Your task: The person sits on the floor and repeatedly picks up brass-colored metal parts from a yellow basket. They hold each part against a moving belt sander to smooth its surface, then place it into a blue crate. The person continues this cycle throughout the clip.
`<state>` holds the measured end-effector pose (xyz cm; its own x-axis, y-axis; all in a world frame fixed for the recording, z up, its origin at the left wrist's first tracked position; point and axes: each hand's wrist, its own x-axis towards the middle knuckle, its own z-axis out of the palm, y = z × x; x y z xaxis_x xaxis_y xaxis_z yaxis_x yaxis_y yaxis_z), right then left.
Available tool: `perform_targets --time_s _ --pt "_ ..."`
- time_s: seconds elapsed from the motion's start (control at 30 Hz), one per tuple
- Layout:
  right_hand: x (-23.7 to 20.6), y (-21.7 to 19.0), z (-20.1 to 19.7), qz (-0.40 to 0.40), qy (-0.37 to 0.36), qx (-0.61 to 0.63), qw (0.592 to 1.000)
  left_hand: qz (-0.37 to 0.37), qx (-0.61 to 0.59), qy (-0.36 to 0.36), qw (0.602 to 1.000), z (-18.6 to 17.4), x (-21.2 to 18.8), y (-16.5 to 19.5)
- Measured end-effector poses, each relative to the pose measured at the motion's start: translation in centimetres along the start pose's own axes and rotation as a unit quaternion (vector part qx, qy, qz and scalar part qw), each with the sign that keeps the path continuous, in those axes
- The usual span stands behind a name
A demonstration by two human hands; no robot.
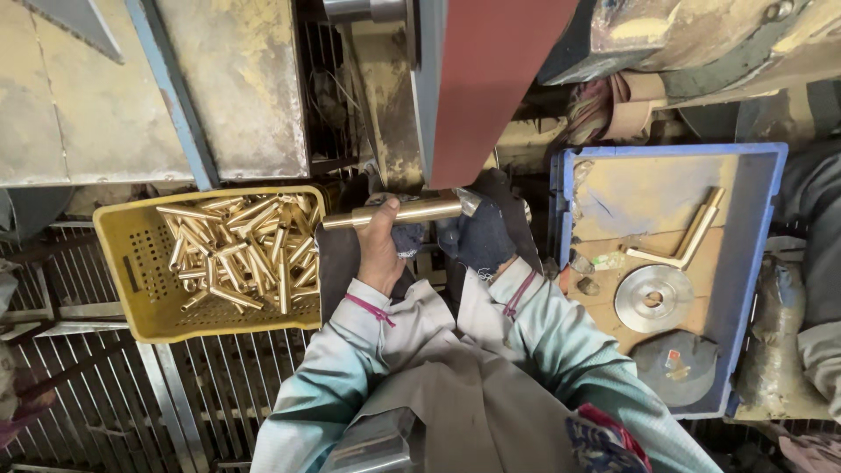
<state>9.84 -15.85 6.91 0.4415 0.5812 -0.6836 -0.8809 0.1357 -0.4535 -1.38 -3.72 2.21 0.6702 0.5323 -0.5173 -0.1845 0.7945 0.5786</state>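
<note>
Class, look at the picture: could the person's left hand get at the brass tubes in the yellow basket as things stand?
Probably yes, once freed: the left hand grips a brass tube, and the yellow basket lies open-topped just left of it, nothing between.

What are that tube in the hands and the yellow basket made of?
Tube: likely brass, a golden metallic shine, held by left hand and gloved right hand. Basket: looks like moulded plastic, matte yellow, perforated walls, grimy.
</note>
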Motion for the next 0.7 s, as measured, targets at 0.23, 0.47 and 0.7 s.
perform_targets --time_s 0.23,0.47,0.7 --pt "0.5 -0.9 1.5 0.035 -0.021 0.051 0.998 -0.016 0.011 0.038 0.999 0.7 1.4 0.4" --pt "-0.6 -0.8 3.8 -0.024 -0.060 0.010 0.998 -0.012 0.028 0.053 0.998 3.6 1.2 2.2" --pt "-11.2 2.8 0.1 -0.083 -0.168 -0.016 0.982 0.131 0.164 -0.011 0.978 2.6 -10.7 1.9"
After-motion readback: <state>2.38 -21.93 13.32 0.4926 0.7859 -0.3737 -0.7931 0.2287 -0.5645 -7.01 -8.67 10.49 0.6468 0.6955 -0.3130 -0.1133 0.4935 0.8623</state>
